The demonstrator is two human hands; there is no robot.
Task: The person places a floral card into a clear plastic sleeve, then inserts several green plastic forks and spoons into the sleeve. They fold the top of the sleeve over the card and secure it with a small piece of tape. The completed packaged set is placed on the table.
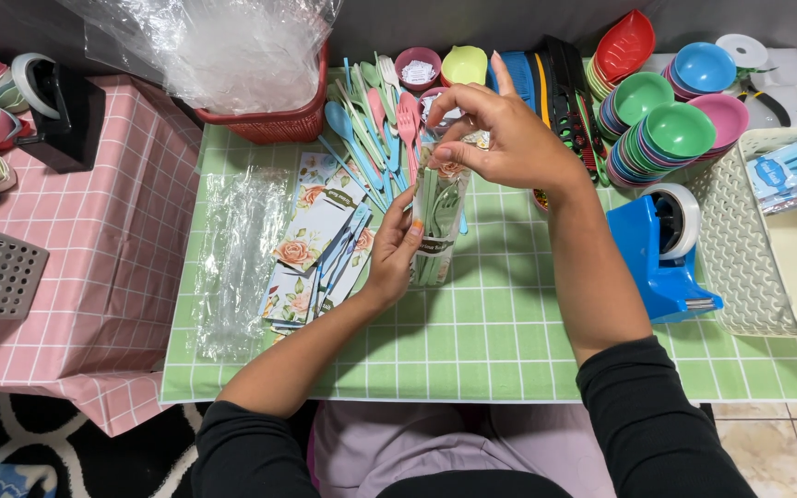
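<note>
The left hand [394,249] grips the lower part of a clear cutlery packet [437,226], fingers closed round its side, holding it upright just above the green checked desk [500,323]. The right hand [500,134] pinches the packet's top between thumb and fingertips. Left of them lie floral cards [317,221] and clear bags [242,249]. A blue tape dispenser [661,254] stands to the right. Farther back lie loose pastel cutlery [375,111] and stacked coloured bowls [666,134].

Home packing station: stacked bowls [666,138], tape dispenser [661,254], checked tablecloth [509,341]
</note>
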